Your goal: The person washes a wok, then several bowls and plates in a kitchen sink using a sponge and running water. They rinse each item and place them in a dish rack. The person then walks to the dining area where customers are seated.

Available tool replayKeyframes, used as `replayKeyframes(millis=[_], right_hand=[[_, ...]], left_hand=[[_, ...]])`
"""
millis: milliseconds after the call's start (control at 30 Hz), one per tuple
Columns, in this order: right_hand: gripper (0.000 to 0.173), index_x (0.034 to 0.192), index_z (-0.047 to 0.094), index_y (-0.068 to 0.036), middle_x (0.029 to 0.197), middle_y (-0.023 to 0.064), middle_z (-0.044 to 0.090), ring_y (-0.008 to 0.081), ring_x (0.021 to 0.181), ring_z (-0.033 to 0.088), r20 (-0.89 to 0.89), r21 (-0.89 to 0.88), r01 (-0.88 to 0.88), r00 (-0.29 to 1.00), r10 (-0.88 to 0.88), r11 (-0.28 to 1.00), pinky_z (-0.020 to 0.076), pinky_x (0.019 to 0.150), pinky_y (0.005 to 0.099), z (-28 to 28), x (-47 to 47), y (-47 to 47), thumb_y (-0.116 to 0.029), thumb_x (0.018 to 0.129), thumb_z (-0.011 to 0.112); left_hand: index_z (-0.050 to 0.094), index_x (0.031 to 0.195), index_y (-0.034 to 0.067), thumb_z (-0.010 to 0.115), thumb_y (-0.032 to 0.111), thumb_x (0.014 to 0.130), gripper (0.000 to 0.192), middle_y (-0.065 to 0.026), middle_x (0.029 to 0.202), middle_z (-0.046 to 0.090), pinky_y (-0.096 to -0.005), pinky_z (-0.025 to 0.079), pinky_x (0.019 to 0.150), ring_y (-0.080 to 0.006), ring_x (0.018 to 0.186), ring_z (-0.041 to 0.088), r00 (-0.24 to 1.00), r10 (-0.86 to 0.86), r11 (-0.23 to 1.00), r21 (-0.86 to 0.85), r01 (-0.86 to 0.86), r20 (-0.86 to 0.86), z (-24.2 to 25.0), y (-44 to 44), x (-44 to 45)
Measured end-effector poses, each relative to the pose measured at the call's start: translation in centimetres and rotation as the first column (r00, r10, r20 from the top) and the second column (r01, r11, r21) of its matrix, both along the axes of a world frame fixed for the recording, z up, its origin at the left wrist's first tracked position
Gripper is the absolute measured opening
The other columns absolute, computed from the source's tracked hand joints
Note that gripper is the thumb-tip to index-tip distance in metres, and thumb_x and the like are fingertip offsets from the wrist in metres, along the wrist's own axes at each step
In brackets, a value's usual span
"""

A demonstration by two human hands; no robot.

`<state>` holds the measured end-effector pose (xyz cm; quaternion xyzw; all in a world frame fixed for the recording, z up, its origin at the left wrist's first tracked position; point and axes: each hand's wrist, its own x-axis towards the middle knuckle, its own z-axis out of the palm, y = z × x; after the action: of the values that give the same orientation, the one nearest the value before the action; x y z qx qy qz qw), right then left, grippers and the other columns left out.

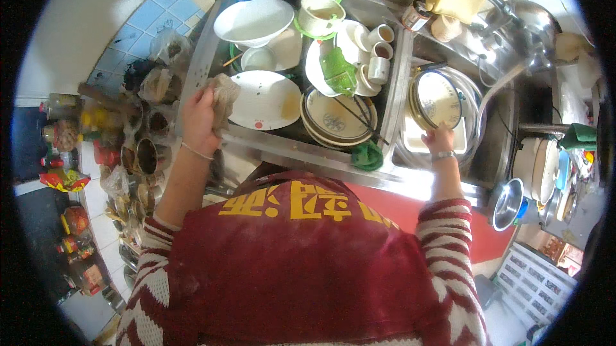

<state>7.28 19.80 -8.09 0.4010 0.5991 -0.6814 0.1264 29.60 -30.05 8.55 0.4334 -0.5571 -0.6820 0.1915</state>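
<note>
My left hand (199, 115) grips a crumpled greyish-brown cloth (225, 97) above the front left rim of a metal sink. Right beside the cloth lies a white oval plate (264, 98) with brownish and dark food residue. Over the right-hand basin, my right hand (440, 138) holds the near edge of a patterned bowl (437, 98) with a dark blue rim. Other dishes show beneath that bowl, above a white rectangular dish (462, 137). More patterned bowls (332, 115) are stacked in the left basin, and dark chopsticks (353, 114) lie across them.
A large white bowl (252, 21), a pot with green handles (321, 11), several small cups (380, 69) and a green leaf-shaped dish (338, 69) crowd the left basin. A metal divider (397, 86) separates the basins. Green cloth (367, 156) hangs over the front rim. Jars and pots stand left.
</note>
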Motion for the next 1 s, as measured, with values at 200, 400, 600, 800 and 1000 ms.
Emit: replayKeyframes(millis=[200,400,600,800,1000], right_hand=[[0.028,0.105,0.065,0.001,0.109,0.0189,0.063,0.0335,0.100,0.061,-0.126,0.979,-0.070,0.525,0.841,0.190,0.0478,0.089,0.0415,5.4,9.0,-13.1,-0.021,0.089,0.070],[0.020,0.099,0.066,-0.008,0.093,0.0169,0.070,0.0384,0.083,0.067,0.431,0.754,-0.593,0.122,0.894,-0.283,0.0529,0.071,0.0496,5.6,14.8,-25.1,-0.021,0.094,0.051],[0.014,0.095,0.062,-0.007,0.082,0.0170,0.065,0.0380,0.078,0.065,0.414,0.857,-0.400,0.162,0.896,-0.324,0.0527,0.068,0.0488,5.3,14.6,-24.9,-0.011,0.087,0.051],[0.016,0.095,0.062,0.001,0.085,0.0233,0.065,0.0395,0.081,0.063,0.134,0.828,-0.558,0.291,0.947,0.054,0.0486,0.071,0.0453,10.0,7.8,-22.6,-0.013,0.091,0.054],[0.022,0.101,0.064,0.001,0.089,0.0210,0.067,0.0381,0.086,0.066,-0.062,0.737,-0.644,0.234,0.970,0.202,0.0506,0.076,0.0409,19.1,6.1,-24.2,-0.017,0.093,0.054]], left_hand=[[0.064,0.112,-0.003,0.060,0.016,0.097,0.025,-0.0057,0.097,0.068,-0.0277,0.052,0.075,-0.0134,0.082,0.065,0.990,-0.124,0.992,-0.005,0.125,0.063,-0.8,-3.5,-0.3],[0.068,0.106,-0.004,0.062,0.016,0.096,0.023,-0.0047,0.091,0.068,-0.0252,0.050,0.072,-0.0108,0.079,0.062,0.974,-0.227,0.970,0.094,0.224,0.024,-2.1,-7.5,-1.5],[0.067,0.103,-0.004,0.061,0.016,0.097,0.022,-0.0048,0.090,0.067,-0.0262,0.050,0.069,-0.0109,0.077,0.062,0.940,-0.309,0.924,0.186,0.333,-0.147,-3.0,-10.1,-2.4],[0.067,0.101,-0.001,0.056,0.016,0.098,0.020,-0.0082,0.088,0.068,-0.0304,0.056,0.062,-0.0160,0.072,0.068,0.866,-0.419,0.695,0.516,0.500,-0.275,-4.3,-10.1,-4.1],[0.066,0.102,0.003,0.057,0.035,0.097,0.033,-0.0079,0.088,0.070,-0.0337,0.057,0.056,-0.0195,0.070,0.069,0.853,-0.478,0.526,0.709,0.470,-0.210,-6.0,-6.2,-5.9]])
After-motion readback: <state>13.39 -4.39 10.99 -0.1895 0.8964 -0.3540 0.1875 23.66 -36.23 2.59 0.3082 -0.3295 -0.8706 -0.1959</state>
